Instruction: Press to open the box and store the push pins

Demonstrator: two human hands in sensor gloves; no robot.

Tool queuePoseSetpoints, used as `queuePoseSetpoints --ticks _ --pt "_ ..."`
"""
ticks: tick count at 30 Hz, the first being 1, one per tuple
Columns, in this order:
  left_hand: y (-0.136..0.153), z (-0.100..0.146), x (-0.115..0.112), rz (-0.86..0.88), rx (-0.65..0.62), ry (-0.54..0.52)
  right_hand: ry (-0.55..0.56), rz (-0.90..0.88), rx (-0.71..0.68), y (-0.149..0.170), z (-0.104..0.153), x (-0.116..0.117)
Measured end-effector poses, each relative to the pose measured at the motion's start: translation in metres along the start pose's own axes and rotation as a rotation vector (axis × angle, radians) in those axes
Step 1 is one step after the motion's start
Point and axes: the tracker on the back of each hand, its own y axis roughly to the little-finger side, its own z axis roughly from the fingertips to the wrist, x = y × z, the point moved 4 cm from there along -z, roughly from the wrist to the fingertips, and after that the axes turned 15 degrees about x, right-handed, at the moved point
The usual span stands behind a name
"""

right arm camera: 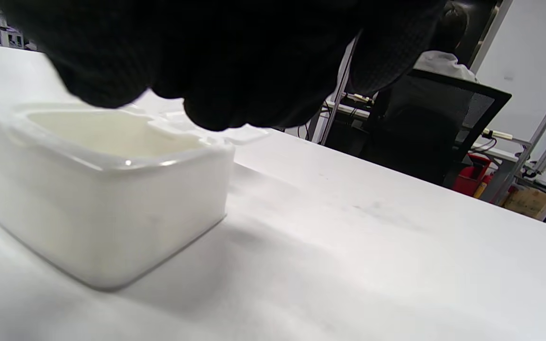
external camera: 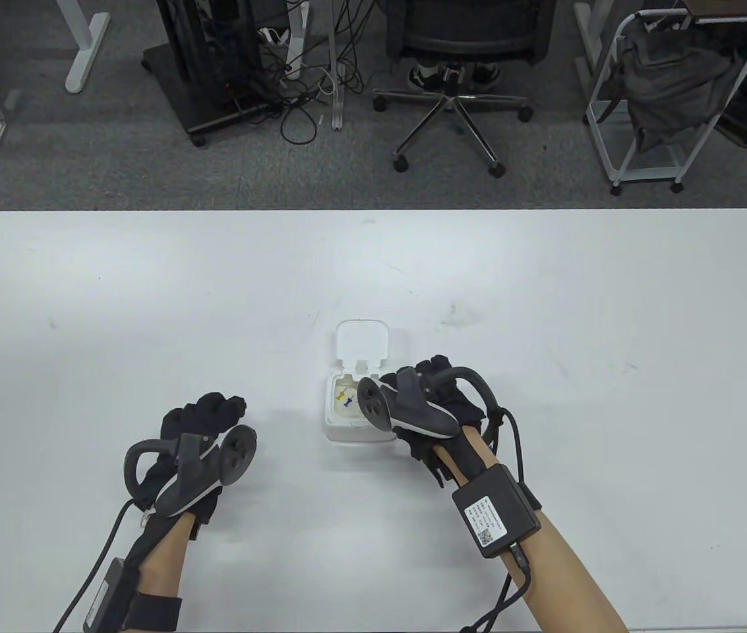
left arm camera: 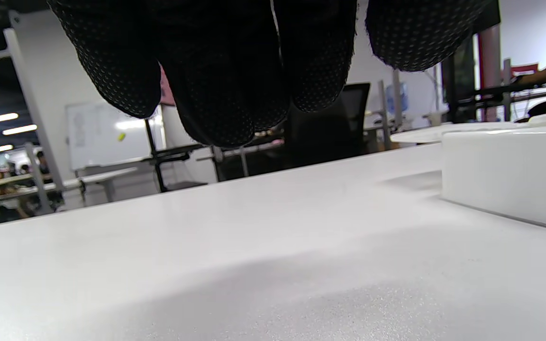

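Note:
A small white box (external camera: pixel 355 432) stands open on the white table (external camera: pixel 149 297), its lid (external camera: pixel 362 339) flipped back flat. Inside lie a yellow push pin (external camera: pixel 344 395) and a blue push pin (external camera: pixel 347 406). My right hand (external camera: pixel 439 381) is at the box's right edge, with its tracker over the opening. In the right wrist view its bunched fingers (right arm camera: pixel 216 71) hang just above the box (right arm camera: pixel 97 208), and whether they hold anything is hidden. My left hand (external camera: pixel 215 409) is left of the box, fingers loosely curled and empty. The left wrist view shows its fingers (left arm camera: pixel 225 80) and the box wall (left arm camera: pixel 510 175).
The table's far edge (external camera: pixel 373 211) runs across the middle of the table view. Beyond it on the floor are an office chair (external camera: pixel 452 86), a white cart (external camera: pixel 683 99) and desk legs with cables (external camera: pixel 294 79).

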Motion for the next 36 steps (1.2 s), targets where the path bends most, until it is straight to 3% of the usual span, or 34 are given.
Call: queuePoseSetpoints --ticks 15,25,36 --pt "0.000 -0.001 0.000 -0.006 0.001 0.009 -0.126 -0.017 0.050 0.045 0.018 0.048" --pt "-0.001 -0.001 0.000 -0.006 -0.002 0.012 -0.176 0.024 0.060 0.055 0.031 0.081" --pt "-0.002 -0.001 -0.001 -0.010 -0.005 0.019 -0.081 0.137 0.050 0.047 0.036 0.084"
